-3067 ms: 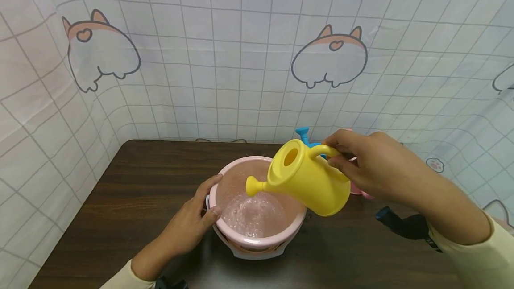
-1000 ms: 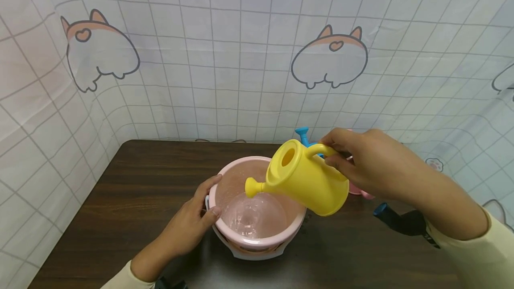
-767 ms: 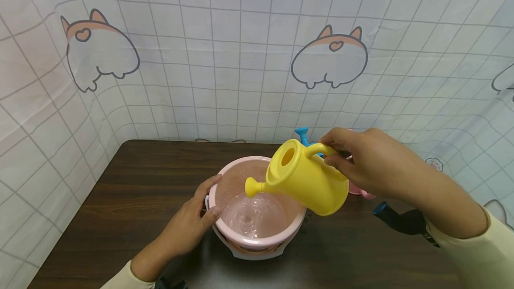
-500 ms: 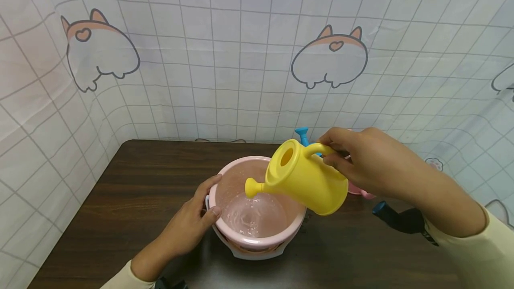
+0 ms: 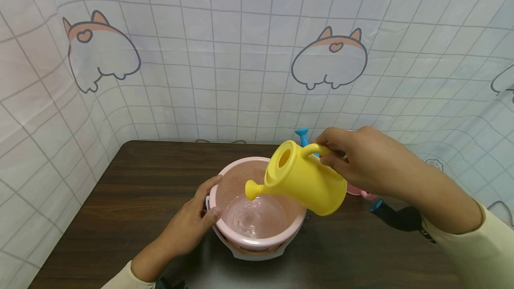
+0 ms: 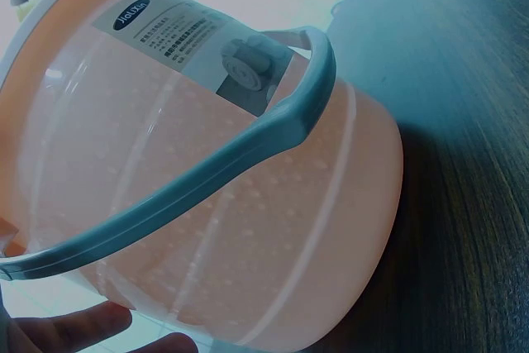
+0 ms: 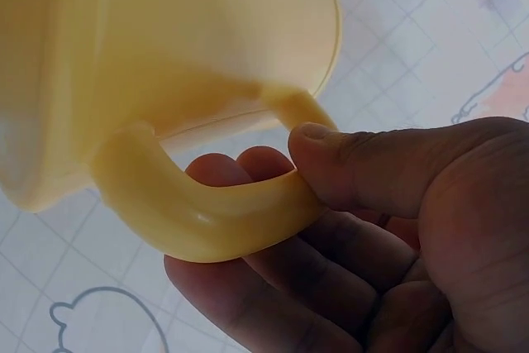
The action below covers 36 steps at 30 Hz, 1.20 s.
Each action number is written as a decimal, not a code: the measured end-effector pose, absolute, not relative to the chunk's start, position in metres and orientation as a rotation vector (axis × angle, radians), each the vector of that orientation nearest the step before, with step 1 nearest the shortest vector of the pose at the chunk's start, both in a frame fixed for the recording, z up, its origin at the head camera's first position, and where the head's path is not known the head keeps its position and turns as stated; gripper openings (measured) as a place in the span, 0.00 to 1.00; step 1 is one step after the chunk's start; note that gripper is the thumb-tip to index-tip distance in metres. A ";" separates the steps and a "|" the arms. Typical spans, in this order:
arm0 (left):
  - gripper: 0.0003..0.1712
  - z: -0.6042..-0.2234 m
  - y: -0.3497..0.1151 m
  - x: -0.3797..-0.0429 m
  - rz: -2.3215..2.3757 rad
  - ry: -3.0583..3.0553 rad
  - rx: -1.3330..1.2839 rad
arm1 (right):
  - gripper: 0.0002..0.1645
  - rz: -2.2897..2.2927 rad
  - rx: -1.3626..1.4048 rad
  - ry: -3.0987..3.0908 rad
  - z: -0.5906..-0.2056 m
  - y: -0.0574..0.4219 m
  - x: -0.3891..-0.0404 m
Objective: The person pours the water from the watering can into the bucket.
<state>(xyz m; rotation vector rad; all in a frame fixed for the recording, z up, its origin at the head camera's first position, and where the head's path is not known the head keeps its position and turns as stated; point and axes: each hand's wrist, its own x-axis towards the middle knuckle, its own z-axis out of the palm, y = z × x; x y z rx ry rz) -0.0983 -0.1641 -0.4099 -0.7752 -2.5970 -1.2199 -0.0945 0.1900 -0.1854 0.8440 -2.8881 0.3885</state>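
The right hand point(image 5: 361, 164) grips the handle of a yellow watering can point(image 5: 305, 182), thumb on top and fingers point(image 7: 273, 287) curled beneath it; the can is tilted, its spout point(image 5: 252, 188) just above the inside of a pink bucket point(image 5: 257, 244); the bucket stands on the dark wooden desk point(image 5: 132, 191) with water point(image 5: 253, 215) in its bottom; the left hand point(image 5: 188, 226) rests against the bucket's left rim, fingers relaxed and apart, thumb on the edge; the bucket's grey handle point(image 6: 207, 179) hangs down its side; behind the can, a blue spout point(image 5: 302, 135) and a pink object point(image 5: 359, 191) sit on the desk.
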 end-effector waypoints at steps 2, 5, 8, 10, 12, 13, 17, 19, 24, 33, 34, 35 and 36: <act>0.36 -0.410 -0.164 -0.098 -1.213 -2.595 -0.775 | 0.10 0.394 0.852 -2.886 -0.185 0.190 -0.095; 0.36 -0.410 -0.164 -0.098 -1.216 -2.600 -0.771 | 0.10 0.401 0.870 -2.879 -0.185 0.189 -0.096; 0.36 -0.409 -0.164 -0.097 -1.222 -2.604 -0.770 | 0.10 0.411 0.881 -2.883 -0.185 0.188 -0.096; 0.36 -0.409 -0.164 -0.097 -1.226 -2.602 -0.771 | 0.10 0.418 0.886 -2.888 -0.184 0.187 -0.097; 0.36 -0.409 -0.164 -0.098 -1.222 -2.597 -0.776 | 0.11 0.408 0.898 -2.884 -0.183 0.186 -0.098; 0.36 -0.409 -0.164 -0.098 -1.220 -2.596 -0.777 | 0.11 0.395 0.911 -2.875 -0.183 0.185 -0.098; 0.36 -0.409 -0.164 -0.098 -1.212 -2.599 -0.776 | 0.11 0.347 0.955 -2.842 -0.183 0.182 -0.100; 0.36 -0.409 -0.164 -0.098 -1.212 -2.603 -0.773 | 0.11 0.344 0.946 -2.852 -0.183 0.181 -0.101; 0.36 -0.409 -0.164 -0.097 -1.224 -2.617 -0.769 | 0.13 0.357 0.892 -2.911 -0.181 0.178 -0.100; 0.37 -0.410 -0.165 -0.098 -1.233 -2.611 -0.769 | 0.15 0.315 0.986 -2.886 -0.179 0.174 -0.107; 0.36 -0.410 -0.165 -0.098 -1.228 -2.610 -0.770 | 0.15 0.309 1.000 -2.883 -0.178 0.173 -0.108; 0.36 -0.410 -0.165 -0.098 -1.227 -2.611 -0.767 | 0.15 0.301 1.014 -2.880 -0.178 0.172 -0.109; 0.36 -0.410 -0.165 -0.098 -1.225 -2.613 -0.766 | 0.16 0.299 1.031 -2.877 -0.177 0.171 -0.110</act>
